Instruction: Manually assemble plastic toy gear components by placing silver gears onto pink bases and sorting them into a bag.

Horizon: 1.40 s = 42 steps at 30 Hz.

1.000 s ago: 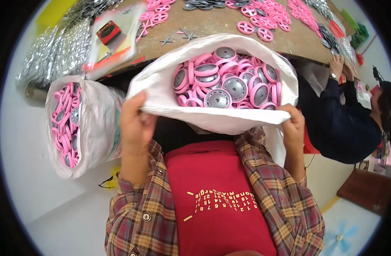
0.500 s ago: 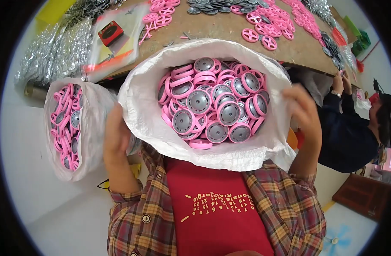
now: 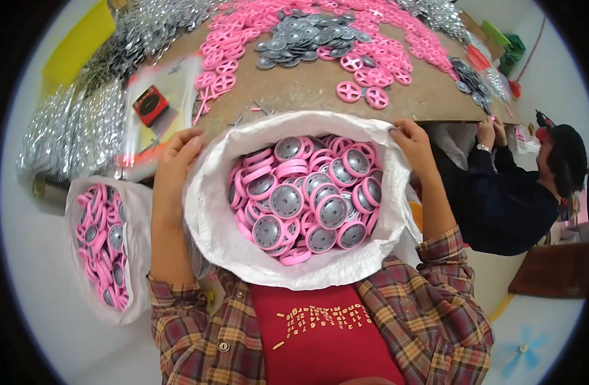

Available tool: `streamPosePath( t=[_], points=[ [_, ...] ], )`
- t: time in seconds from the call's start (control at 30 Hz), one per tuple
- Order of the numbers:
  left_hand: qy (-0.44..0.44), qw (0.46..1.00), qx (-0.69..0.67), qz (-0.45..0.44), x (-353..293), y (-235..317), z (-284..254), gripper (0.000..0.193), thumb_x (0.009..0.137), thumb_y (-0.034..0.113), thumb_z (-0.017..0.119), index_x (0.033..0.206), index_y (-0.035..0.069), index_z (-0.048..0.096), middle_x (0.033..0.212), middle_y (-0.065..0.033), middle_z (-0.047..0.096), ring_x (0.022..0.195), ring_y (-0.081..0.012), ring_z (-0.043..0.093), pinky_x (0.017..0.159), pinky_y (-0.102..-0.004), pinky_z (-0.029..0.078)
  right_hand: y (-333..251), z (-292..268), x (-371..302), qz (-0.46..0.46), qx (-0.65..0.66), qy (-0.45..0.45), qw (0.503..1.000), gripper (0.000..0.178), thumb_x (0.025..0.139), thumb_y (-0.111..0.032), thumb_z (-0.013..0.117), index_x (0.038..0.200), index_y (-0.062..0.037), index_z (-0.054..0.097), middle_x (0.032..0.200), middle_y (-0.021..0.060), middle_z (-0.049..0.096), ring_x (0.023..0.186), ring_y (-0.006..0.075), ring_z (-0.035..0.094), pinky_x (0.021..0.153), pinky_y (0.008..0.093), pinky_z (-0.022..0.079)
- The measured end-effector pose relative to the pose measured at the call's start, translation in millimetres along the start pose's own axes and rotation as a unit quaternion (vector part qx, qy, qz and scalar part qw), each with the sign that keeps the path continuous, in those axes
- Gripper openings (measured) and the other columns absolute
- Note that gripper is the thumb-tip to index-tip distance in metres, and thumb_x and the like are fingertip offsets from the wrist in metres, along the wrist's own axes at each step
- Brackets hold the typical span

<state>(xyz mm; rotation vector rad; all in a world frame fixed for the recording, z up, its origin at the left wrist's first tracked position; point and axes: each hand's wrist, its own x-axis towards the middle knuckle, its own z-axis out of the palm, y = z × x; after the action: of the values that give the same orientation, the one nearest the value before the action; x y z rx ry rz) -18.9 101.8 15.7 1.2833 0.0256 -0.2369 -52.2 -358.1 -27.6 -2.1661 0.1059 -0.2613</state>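
A white woven sack point(image 3: 294, 277) stands wide-mouthed in front of me, filled with pink-rimmed toy wheels with grey hubcaps point(image 3: 286, 201). My left hand point(image 3: 180, 151) is at the sack's far left edge, its fingers closed together at the rim; what lies under the fingertips is partly hidden. At the far right of the mouth, my right hand point(image 3: 411, 142) pinches the rim between thumb and fingers. The wheels inside lie loose at many angles, some hubcap up and some on edge.
A second sack of wheels point(image 3: 137, 256) stands to the left. Beyond, a brown worktable point(image 3: 294, 96) bears pink wheel rims point(image 3: 376, 97), grey hubcaps point(image 3: 307, 38), silvery packed pieces point(image 3: 69, 135) and a red-black device point(image 3: 150, 106). At right, a co-worker in dark clothes point(image 3: 506, 199) handles small parts.
Both hands have moved to the far part of the sack's rim; the right one came in from beside it. My view has tilted up, showing more of the table.
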Motion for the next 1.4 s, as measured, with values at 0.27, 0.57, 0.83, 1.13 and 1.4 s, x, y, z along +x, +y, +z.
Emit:
streamPosePath(
  t=[0.27, 0.57, 0.83, 1.13, 1.4],
  points=[
    [-0.114, 0.705, 0.640, 0.283, 46, 6, 49, 0.058, 0.075, 0.028, 0.069, 0.124, 0.001, 0.052, 0.120, -0.0136, 0.058, 0.106, -0.0223, 0.056, 0.093, -0.0327, 0.041, -118, 8, -40, -0.243, -0.187, -0.103, 0.946, 0.040, 0.077, -0.018, 0.068, 0.116, -0.0126, 0.061, 0.126, 0.0160, 0.052, 0.113, 0.0332, 0.050, 0.093, 0.0418, 0.039],
    [-0.108, 0.836, 0.527, 0.111, 97, -11, 44, 0.032, 0.078, 0.028, 0.063, 0.099, 0.004, 0.067, 0.090, -0.0154, 0.067, 0.081, -0.0272, 0.065, 0.072, -0.0372, 0.048, -99, 122, -77, -0.332, -0.285, -0.280, 0.854, 0.066, 0.069, -0.044, 0.073, 0.130, -0.0353, 0.050, 0.148, 0.0156, 0.024, 0.133, 0.0407, 0.025, 0.092, 0.0715, 0.026],
    [-0.058, 0.817, 0.540, 0.196, 97, -14, 41, 0.031, 0.078, 0.027, 0.063, 0.097, 0.003, 0.067, 0.090, -0.0147, 0.067, 0.083, -0.0277, 0.064, 0.074, -0.0367, 0.048, -116, 177, -53, -0.353, -0.256, -0.262, 0.861, 0.068, 0.068, -0.049, 0.072, 0.130, -0.0344, 0.047, 0.146, 0.0153, 0.028, 0.130, 0.0440, 0.029, 0.095, 0.0743, 0.021],
    [-0.146, 0.888, 0.423, 0.107, 64, -1, 21, 0.036, 0.082, 0.016, 0.064, 0.114, -0.001, 0.059, 0.104, -0.0082, 0.063, 0.096, -0.0160, 0.058, 0.086, -0.0289, 0.045, -120, 123, -38, -0.376, -0.064, -0.360, 0.851, 0.065, 0.079, -0.038, 0.068, 0.137, -0.0237, 0.043, 0.146, 0.0182, 0.028, 0.129, 0.0410, 0.033, 0.103, 0.0558, 0.028],
    [0.008, 0.967, 0.253, 0.033, 93, -59, -52, 0.032, 0.088, 0.019, 0.061, 0.114, 0.001, 0.059, 0.096, -0.0054, 0.063, 0.086, -0.0129, 0.059, 0.080, -0.0268, 0.047, -115, 28, 101, -0.108, 0.065, -0.216, 0.968, 0.034, 0.088, -0.018, 0.062, 0.118, -0.0019, 0.060, 0.111, 0.0074, 0.064, 0.104, 0.0148, 0.058, 0.090, 0.0296, 0.045]
  ],
)
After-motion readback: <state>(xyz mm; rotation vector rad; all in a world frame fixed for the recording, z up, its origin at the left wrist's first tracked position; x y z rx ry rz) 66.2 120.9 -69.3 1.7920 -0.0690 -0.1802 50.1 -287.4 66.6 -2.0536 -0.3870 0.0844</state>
